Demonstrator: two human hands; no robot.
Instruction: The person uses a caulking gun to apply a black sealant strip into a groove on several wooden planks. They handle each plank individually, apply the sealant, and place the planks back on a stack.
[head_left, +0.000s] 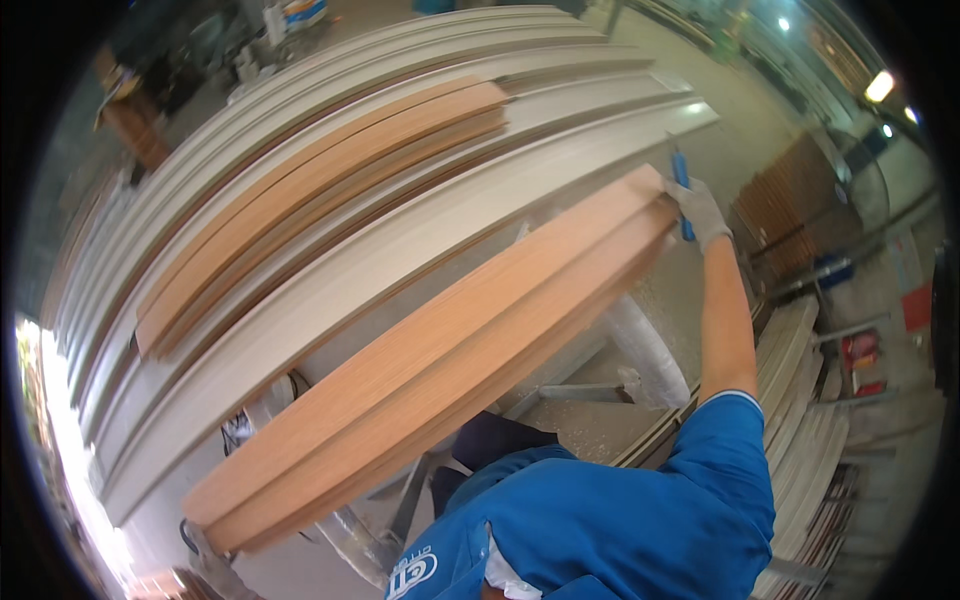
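Right hand (700,212), gloved, fingers closed on far end of wood-grain plank bundle (440,360) plus blue tool (683,190); left hand (205,555) grips near end; pale planks (330,270) beyond.

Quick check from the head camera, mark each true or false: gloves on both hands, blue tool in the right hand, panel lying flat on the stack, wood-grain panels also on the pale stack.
1. Both hands wear grey gloves. True: right hand, left hand.
2. The right hand holds a slim blue tool. True.
3. The long wood-grain panel lies flat on the stack. False: it is held up at both ends.
4. The stack of pale long panels carries no wood-grain panels. False: several lie on it.
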